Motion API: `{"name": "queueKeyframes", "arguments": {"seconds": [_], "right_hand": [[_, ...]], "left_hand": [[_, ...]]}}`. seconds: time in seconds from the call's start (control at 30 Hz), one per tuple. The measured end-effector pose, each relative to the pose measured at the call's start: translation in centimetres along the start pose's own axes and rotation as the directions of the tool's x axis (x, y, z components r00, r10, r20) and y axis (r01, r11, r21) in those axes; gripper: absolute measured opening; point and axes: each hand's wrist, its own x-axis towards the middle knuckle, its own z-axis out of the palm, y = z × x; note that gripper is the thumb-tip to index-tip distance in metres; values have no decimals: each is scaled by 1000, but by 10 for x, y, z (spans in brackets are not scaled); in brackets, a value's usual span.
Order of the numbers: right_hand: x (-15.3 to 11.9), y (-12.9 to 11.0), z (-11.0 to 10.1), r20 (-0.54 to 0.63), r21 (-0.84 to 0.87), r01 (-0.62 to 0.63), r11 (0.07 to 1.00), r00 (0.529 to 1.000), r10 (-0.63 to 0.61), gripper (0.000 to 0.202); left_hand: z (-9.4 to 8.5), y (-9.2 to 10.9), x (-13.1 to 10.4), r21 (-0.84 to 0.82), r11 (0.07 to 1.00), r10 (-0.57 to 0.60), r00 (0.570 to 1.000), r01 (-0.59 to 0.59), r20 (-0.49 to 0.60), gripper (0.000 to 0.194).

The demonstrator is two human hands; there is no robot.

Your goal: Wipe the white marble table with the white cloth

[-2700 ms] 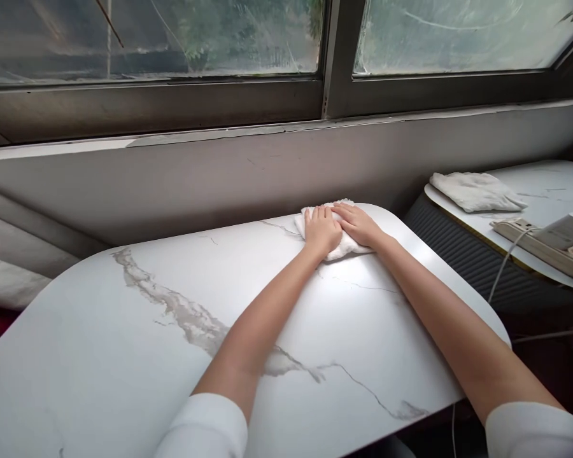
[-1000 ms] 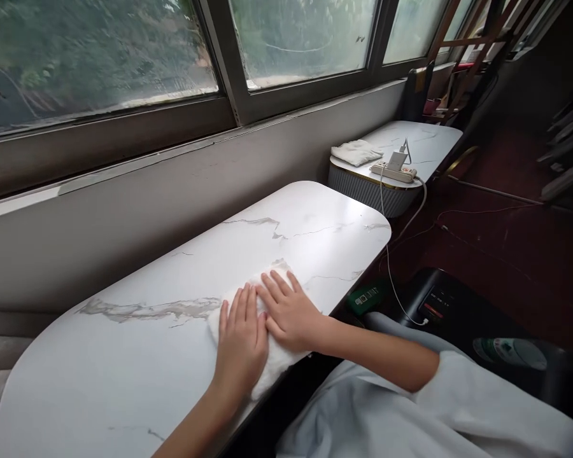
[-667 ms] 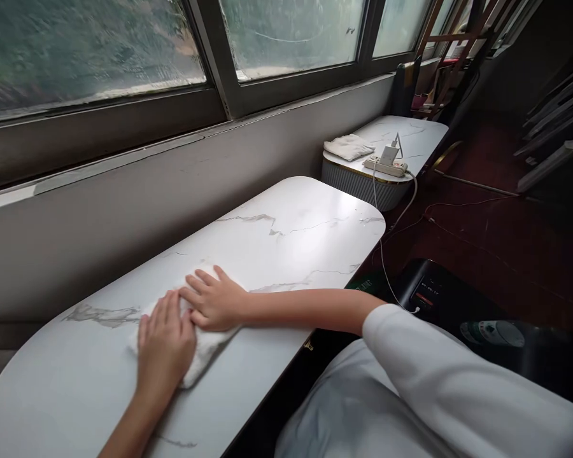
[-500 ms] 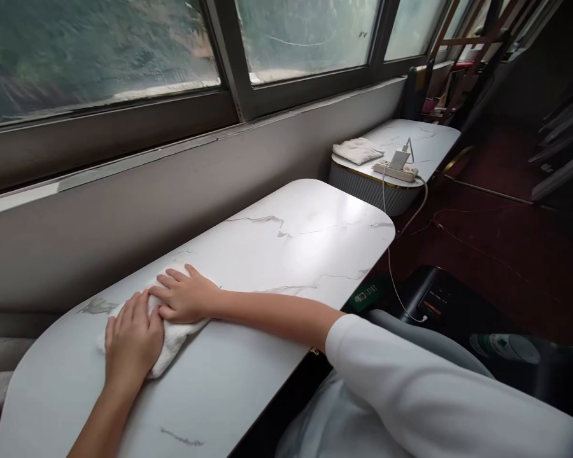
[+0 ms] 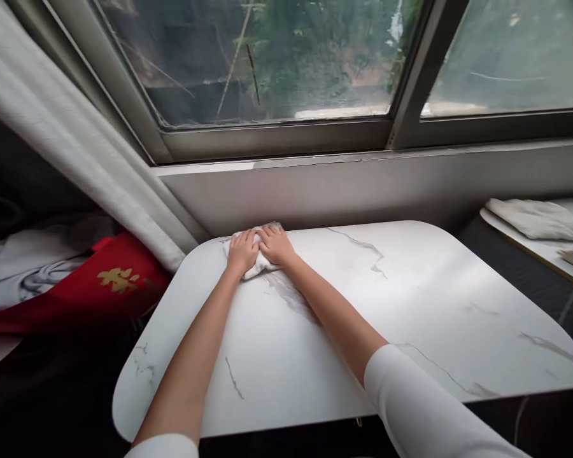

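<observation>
A folded white cloth (image 5: pixel 262 268) lies on the white marble-patterned table (image 5: pixel 334 356), close to its back edge by the wall. Both hands press on the cloth side by side. My left hand (image 5: pixel 243 250) rests flat over its left part, fingers pointing away from me. On its upper right part lies my right hand (image 5: pixel 275 243), fingers spread a little and almost touching the left hand. The palms cover much of the cloth. Neither hand is closed around it.
Behind the table are a low wall (image 5: pixel 315 191) and a framed window (image 5: pixel 286 143). A pale curtain (image 5: pixel 90 140) hangs at the left, beside a red cloth with gold lettering (image 5: pixel 86 286). At the right, a second table (image 5: pixel 520 245) bears another folded cloth (image 5: pixel 539 218).
The view has swung left, bringing the curtain and red cloth into sight. Both hands and the cloth have moved to the table's back edge, and both arms are stretched farther forward.
</observation>
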Motion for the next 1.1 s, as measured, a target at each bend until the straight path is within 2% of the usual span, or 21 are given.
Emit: {"name": "queueKeyframes", "arguments": {"seconds": [0.13, 0.23, 0.3, 0.4, 0.53, 0.6, 0.67, 0.77, 0.87, 0.97, 1.1], "right_hand": [[-15, 11, -3, -11, -4, -34, 999, 999, 34, 47], [-46, 22, -12, 3, -10, -21, 1000, 1000, 21, 48], [-79, 28, -21, 8, -25, 11, 1000, 1000, -10, 48], [-146, 35, -35, 8, -52, 36, 998, 999, -36, 50], [-243, 40, -51, -40, -124, 31, 992, 999, -37, 55], [-278, 42, -56, -64, -163, 29, 986, 997, -40, 61], [-297, 45, -58, -84, -193, 10, 981, 996, -26, 64], [-295, 57, -57, -114, -220, -31, 975, 993, 6, 64], [-267, 78, -55, -117, -230, -79, 970, 992, 53, 58], [-225, 105, -54, -98, -222, -149, 964, 987, 130, 52], [-166, 147, -56, -125, -209, -242, 947, 967, 220, 51]], "left_hand": [[2, 20, 0, -2, 1000, 20, 999, -20, 28, 47], [2, 49, -24, 17, 999, 27, 999, -27, 20, 47], [1, 76, -52, 36, 999, 36, 999, -36, 6, 48], [-2, 119, -103, 35, 996, 79, 997, -80, 17, 49], [-12, 171, -165, -40, 963, 269, 962, -267, 53, 53], [-16, 188, -183, -81, 933, 356, 932, -350, 73, 55], [-18, 199, -188, -114, 911, 406, 909, -396, 91, 55], [-13, 207, -176, -142, 904, 418, 902, -403, 106, 54], [-1, 210, -144, -142, 920, 381, 920, -366, 96, 53], [15, 211, -94, -143, 935, 339, 937, -326, 81, 52], [35, 216, -20, -159, 935, 334, 938, -317, 94, 49]]}}
